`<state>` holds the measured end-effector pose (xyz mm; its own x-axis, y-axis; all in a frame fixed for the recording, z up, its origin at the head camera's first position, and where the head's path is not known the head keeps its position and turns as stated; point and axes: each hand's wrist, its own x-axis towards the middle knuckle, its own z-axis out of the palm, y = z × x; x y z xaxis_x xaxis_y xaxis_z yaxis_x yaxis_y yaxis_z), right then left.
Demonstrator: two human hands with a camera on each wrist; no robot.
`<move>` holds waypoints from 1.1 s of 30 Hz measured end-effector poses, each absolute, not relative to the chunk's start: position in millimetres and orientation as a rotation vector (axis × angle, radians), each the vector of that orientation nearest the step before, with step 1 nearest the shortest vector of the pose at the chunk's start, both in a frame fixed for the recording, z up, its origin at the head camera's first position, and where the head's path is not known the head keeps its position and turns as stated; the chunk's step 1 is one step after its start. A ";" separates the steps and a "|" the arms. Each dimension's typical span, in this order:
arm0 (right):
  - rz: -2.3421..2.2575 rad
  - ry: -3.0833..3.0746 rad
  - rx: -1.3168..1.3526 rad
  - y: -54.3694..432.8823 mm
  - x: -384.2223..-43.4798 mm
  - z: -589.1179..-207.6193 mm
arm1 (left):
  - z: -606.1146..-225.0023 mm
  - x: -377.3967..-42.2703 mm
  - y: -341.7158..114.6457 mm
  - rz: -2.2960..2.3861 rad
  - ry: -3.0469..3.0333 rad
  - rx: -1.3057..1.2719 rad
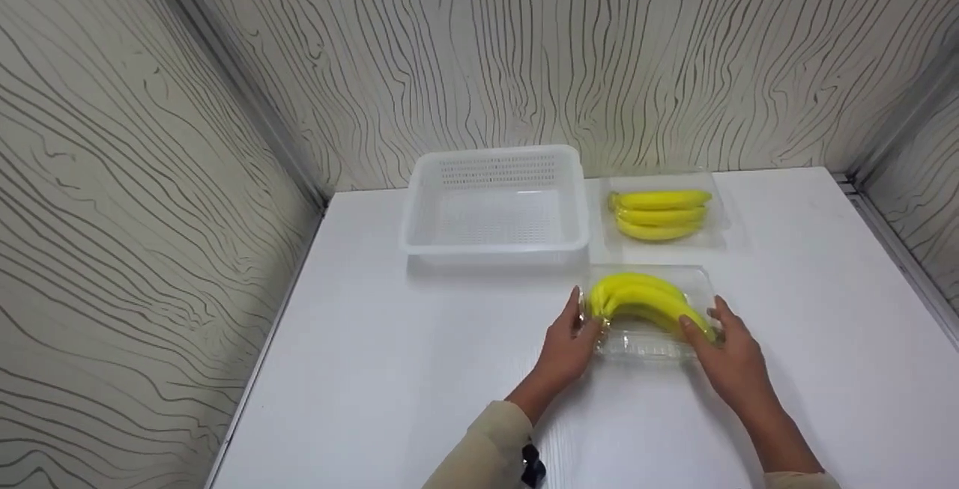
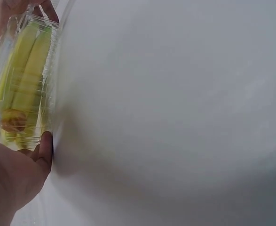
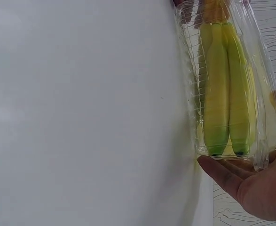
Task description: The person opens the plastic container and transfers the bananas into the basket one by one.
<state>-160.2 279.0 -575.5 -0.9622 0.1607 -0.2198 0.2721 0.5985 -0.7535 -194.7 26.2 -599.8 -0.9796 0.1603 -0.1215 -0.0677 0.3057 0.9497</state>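
Note:
A clear plastic clamshell box (image 1: 648,345) with a bunch of yellow bananas (image 1: 637,287) inside is held between both hands. My left hand (image 1: 567,350) grips its left end, near the stems, and my right hand (image 1: 736,369) grips the other end with the thumb on top. In the left wrist view, the brown stem end of the bananas (image 2: 30,75) faces the left fingers through the ribbed wall. Greenish tips of the bananas (image 3: 217,94) point toward the right palm in the right wrist view, where fingers reach along the box's end and lower edge.
Behind the held box lies a second clear box (image 1: 717,208) with another banana bunch (image 1: 663,217). To its left stands a white perforated plastic basket (image 1: 494,248) with nothing in it. Wood-grain panels (image 1: 479,55) rise behind the white table (image 1: 374,369) and at its sides.

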 end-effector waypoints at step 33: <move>-1.241 2.603 0.132 270.7 -156.1 -580.1 | -597.9 -188.2 -4.9 1.762 2.308 0.076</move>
<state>-156.1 270.7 -580.1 -0.9637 -0.0272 -0.2658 0.1894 0.6320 -0.7515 -188.2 -4.9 -597.9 -0.9707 0.1832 -0.1554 -0.1016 0.2730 0.9566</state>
